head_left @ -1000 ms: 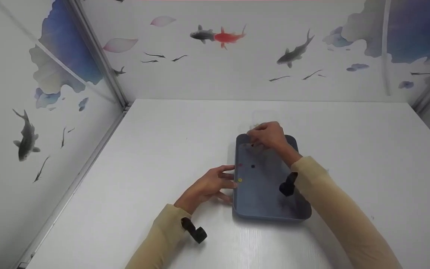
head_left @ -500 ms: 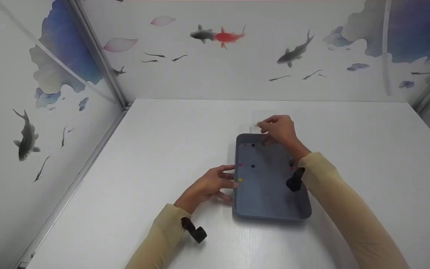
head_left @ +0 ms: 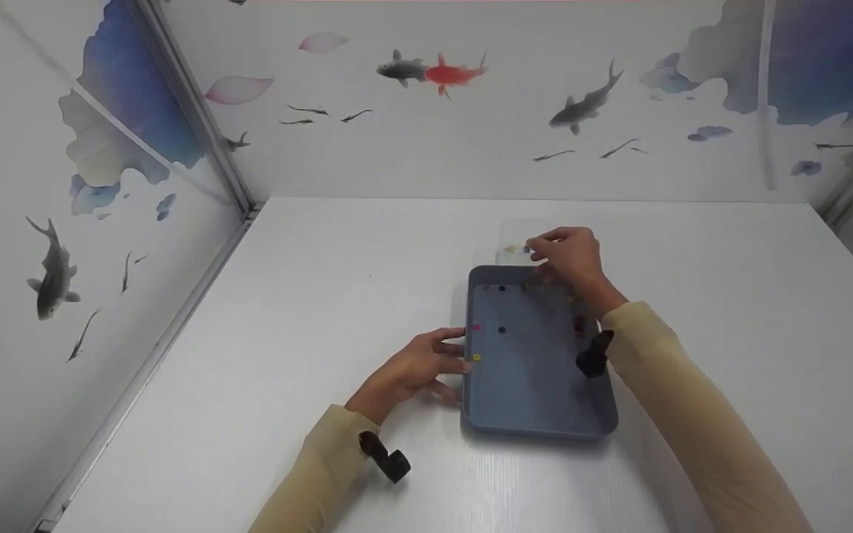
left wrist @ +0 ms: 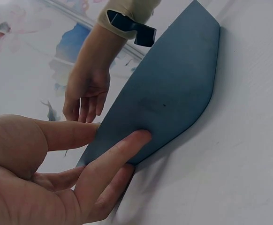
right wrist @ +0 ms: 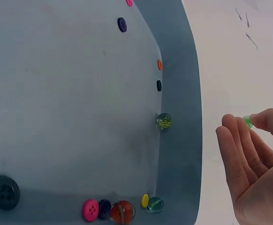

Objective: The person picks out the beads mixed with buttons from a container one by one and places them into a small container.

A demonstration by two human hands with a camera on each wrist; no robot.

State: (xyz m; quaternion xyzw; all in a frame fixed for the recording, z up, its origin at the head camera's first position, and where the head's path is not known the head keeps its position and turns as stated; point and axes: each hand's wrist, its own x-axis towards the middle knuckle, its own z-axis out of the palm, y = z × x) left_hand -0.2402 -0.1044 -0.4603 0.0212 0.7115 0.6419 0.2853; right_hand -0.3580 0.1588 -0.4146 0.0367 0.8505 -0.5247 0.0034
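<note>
A grey-blue tray (head_left: 537, 400) stands on the white table with glass marbles and buttons inside. Along its left wall lie the extended fingers of my left hand (head_left: 423, 363), touching the outside; the left wrist view shows this hand (left wrist: 80, 187) against the wall (left wrist: 174, 79). Beyond the tray's far edge, my right hand (head_left: 571, 255) pinches a small green marble (right wrist: 247, 123) between thumb and fingertips, beside a clear container (head_left: 504, 257) holding small coloured pieces. In the right wrist view, a yellow-striped marble (right wrist: 164, 121) and an orange marble (right wrist: 122, 212) rest near the tray walls.
Several buttons lie scattered in the tray, among them a black one (right wrist: 5, 192), a pink one (right wrist: 90, 210) and a yellow one (head_left: 477, 357). White walls with painted fish enclose the table at the back and left.
My right hand has moved from above the tray's far left part to the right and slightly away, uncovering the clear container's contents. My left hand and the tray have stayed in place.
</note>
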